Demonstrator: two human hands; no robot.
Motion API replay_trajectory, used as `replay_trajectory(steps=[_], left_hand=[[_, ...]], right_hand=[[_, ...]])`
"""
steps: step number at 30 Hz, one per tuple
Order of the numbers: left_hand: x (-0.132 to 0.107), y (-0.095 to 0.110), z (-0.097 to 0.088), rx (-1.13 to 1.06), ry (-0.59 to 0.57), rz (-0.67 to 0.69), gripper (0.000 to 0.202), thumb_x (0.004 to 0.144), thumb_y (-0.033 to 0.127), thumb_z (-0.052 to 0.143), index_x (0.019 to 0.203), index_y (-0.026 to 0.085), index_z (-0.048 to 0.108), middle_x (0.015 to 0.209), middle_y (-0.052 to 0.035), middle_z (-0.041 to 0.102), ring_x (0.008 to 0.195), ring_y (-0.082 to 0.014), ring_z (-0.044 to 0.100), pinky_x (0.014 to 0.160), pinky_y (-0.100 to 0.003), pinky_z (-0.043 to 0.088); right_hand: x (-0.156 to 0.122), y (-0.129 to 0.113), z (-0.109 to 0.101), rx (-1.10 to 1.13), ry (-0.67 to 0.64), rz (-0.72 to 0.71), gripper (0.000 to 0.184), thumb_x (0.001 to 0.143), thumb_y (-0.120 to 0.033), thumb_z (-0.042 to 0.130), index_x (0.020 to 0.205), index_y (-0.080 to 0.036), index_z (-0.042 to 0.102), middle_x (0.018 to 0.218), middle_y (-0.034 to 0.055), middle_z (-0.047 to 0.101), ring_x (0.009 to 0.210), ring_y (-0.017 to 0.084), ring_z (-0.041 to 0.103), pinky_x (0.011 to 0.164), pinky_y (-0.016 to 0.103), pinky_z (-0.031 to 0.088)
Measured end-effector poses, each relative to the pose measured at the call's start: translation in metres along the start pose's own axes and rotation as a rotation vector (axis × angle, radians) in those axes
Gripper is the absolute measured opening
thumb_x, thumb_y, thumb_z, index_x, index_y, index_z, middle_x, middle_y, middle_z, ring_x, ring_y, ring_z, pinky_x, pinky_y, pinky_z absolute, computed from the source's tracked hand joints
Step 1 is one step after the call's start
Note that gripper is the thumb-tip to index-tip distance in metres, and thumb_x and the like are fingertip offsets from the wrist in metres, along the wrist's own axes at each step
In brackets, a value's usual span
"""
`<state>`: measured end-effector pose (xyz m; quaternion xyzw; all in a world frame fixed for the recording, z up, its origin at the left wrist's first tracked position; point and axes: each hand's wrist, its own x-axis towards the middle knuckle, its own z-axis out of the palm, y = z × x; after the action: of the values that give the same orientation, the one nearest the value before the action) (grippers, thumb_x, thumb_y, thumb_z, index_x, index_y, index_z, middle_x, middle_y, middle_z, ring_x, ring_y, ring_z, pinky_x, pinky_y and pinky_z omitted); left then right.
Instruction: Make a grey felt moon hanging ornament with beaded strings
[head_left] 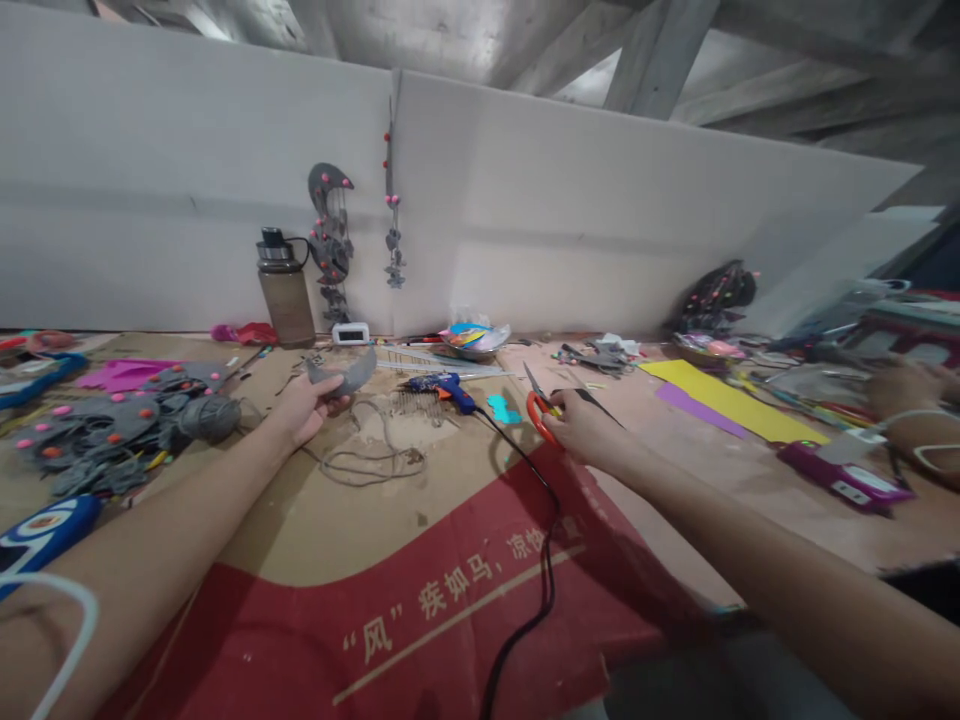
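Pinched in my left hand (307,405) is a curved grey felt piece (358,374), crescent-shaped. A loose grey cord (375,468) lies in loops on the cardboard just below it. My right hand (581,425) is closed on the orange-handled scissors (541,418), whose blade points up and away to the left. Between the hands rests a blue hot glue gun (442,386) with a black cable trailing toward me. A small turquoise scrap (502,409) lies left of the scissors. Near my left forearm sits a ball of grey yarn (211,418).
A tall bottle (286,300) stands by the white partition (540,200), beside a hanging grey felt ornament (330,235). Printed red cardboard (420,620) covers the near table. At right are yellow paper (727,400), a purple power strip (844,478) and another person's hand (904,390).
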<state>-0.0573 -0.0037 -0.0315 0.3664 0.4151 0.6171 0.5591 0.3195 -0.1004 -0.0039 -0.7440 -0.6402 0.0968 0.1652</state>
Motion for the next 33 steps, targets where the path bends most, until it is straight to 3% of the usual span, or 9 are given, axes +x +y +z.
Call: replay_trajectory(steps=[5, 12, 15, 19, 21, 24, 26, 28, 33], left_hand=[[0.002, -0.002, -0.001, 0.029, -0.021, 0.006, 0.016, 0.066, 0.004, 0.065, 0.077, 0.015, 0.062, 0.078, -0.0047, 0.067, 0.064, -0.0131, 0.061, 0.049, -0.022, 0.052], [-0.002, -0.001, 0.002, 0.005, -0.018, 0.02, 0.02, 0.066, -0.001, 0.064, 0.08, 0.013, 0.062, 0.079, -0.0059, 0.066, 0.063, -0.0134, 0.062, 0.049, -0.022, 0.053], [-0.008, 0.001, 0.007, -0.005, -0.052, 0.013, 0.03, 0.06, -0.005, 0.066, 0.083, 0.013, 0.06, 0.084, -0.0064, 0.066, 0.064, -0.0137, 0.063, 0.051, -0.023, 0.054], [-0.02, 0.005, 0.022, 0.044, -0.099, 0.039, 0.035, 0.056, -0.004, 0.07, 0.084, 0.013, 0.059, 0.085, -0.0056, 0.066, 0.069, -0.0139, 0.063, 0.054, -0.022, 0.053], [-0.027, 0.008, 0.03, 0.103, -0.158, 0.049, 0.036, 0.054, 0.0, 0.073, 0.085, 0.013, 0.06, 0.085, -0.0052, 0.066, 0.069, -0.0142, 0.062, 0.054, -0.022, 0.052], [-0.037, 0.011, 0.038, 0.182, -0.267, 0.068, 0.041, 0.053, 0.007, 0.077, 0.09, 0.014, 0.062, 0.084, -0.0036, 0.066, 0.066, -0.0121, 0.06, 0.052, -0.02, 0.047], [-0.041, 0.011, 0.04, 0.217, -0.296, 0.069, 0.042, 0.053, 0.011, 0.078, 0.092, 0.015, 0.062, 0.081, -0.0026, 0.066, 0.063, -0.0109, 0.058, 0.05, -0.02, 0.044], [-0.043, 0.01, 0.04, 0.231, -0.274, 0.074, 0.041, 0.054, 0.013, 0.079, 0.091, 0.015, 0.062, 0.077, -0.002, 0.065, 0.06, -0.01, 0.057, 0.049, -0.019, 0.041], [-0.048, -0.004, 0.045, 0.085, -0.183, 0.128, 0.034, 0.056, 0.014, 0.078, 0.087, 0.014, 0.063, 0.077, -0.0001, 0.064, 0.058, -0.0064, 0.053, 0.05, -0.018, 0.039]], right_hand=[[0.02, 0.005, 0.001, -0.224, -0.113, 0.03, 0.042, 0.083, -0.043, 0.046, 0.099, -0.008, 0.062, 0.088, 0.0193, 0.069, 0.074, 0.024, 0.065, 0.056, 0.027, 0.037], [0.062, -0.009, 0.013, -0.316, -0.088, 0.001, 0.038, 0.08, -0.036, 0.052, 0.095, -0.004, 0.066, 0.091, 0.0251, 0.068, 0.081, 0.028, 0.065, 0.059, 0.03, 0.04], [0.073, -0.02, 0.019, -0.309, -0.045, -0.053, 0.032, 0.081, -0.031, 0.053, 0.09, -0.004, 0.067, 0.09, 0.0257, 0.067, 0.086, 0.028, 0.063, 0.067, 0.032, 0.041], [0.062, -0.057, 0.024, -0.266, 0.147, -0.208, 0.038, 0.083, -0.028, 0.05, 0.112, -0.004, 0.058, 0.116, 0.0269, 0.056, 0.113, 0.034, 0.048, 0.091, 0.043, 0.035], [0.051, -0.086, 0.028, -0.018, 0.37, -0.455, 0.037, 0.085, -0.029, 0.049, 0.116, -0.01, 0.056, 0.117, 0.0205, 0.056, 0.111, 0.031, 0.047, 0.094, 0.045, 0.034], [0.037, -0.128, 0.04, 0.247, 0.434, -0.679, 0.037, 0.086, -0.032, 0.049, 0.118, -0.014, 0.055, 0.119, 0.0155, 0.055, 0.113, 0.027, 0.043, 0.098, 0.044, 0.033], [0.033, -0.147, 0.052, 0.314, 0.364, -0.75, 0.036, 0.086, -0.03, 0.048, 0.117, -0.013, 0.056, 0.118, 0.0147, 0.057, 0.111, 0.026, 0.046, 0.097, 0.044, 0.034], [0.031, -0.155, 0.064, 0.429, 0.247, -0.725, 0.028, 0.085, -0.026, 0.049, 0.108, -0.013, 0.059, 0.103, 0.0121, 0.063, 0.098, 0.023, 0.053, 0.09, 0.041, 0.04], [0.027, -0.154, 0.092, 0.958, 0.035, -0.604, 0.014, 0.083, -0.023, 0.046, 0.088, -0.017, 0.057, 0.085, 0.0035, 0.064, 0.077, 0.014, 0.058, 0.073, 0.029, 0.046]])
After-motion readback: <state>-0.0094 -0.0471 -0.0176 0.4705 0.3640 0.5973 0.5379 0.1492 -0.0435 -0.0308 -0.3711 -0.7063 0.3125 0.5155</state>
